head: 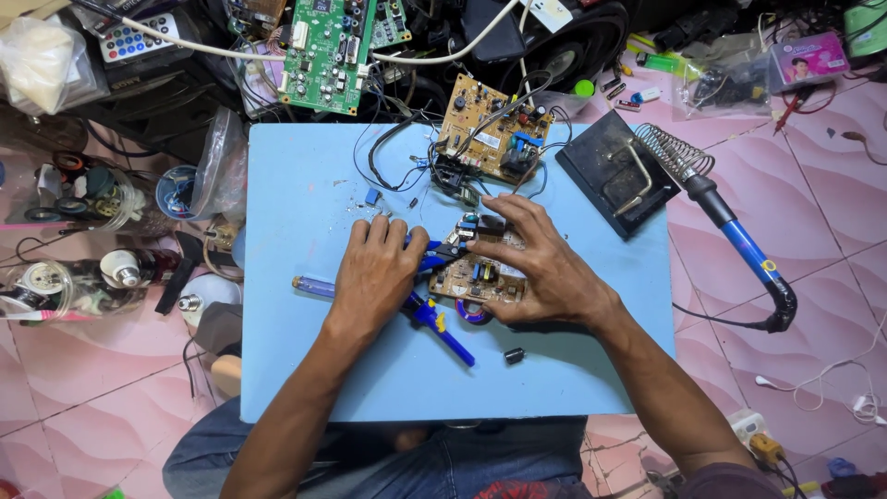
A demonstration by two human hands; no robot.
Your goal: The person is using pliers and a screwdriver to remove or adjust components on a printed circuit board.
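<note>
Blue table (305,370) bears circuit boards (490,139), pliers (443,328).

The pale blue rectangular work board (305,370) lies open along its left part and its whole near edge, where only a small black cylindrical part (514,355) and the blue-handled pliers (443,328) break the bare surface. Its far edge is crowded: a tan circuit board with black wires (490,139) sits just behind the small tan circuit board (480,277) at the middle, and a black square soldering-iron stand with a coiled wire holder (614,171) blocks the far right corner. Off the board, a blue-handled soldering iron (744,249) bars the right side, and jars and tape rolls (83,231) crowd the left.
</note>
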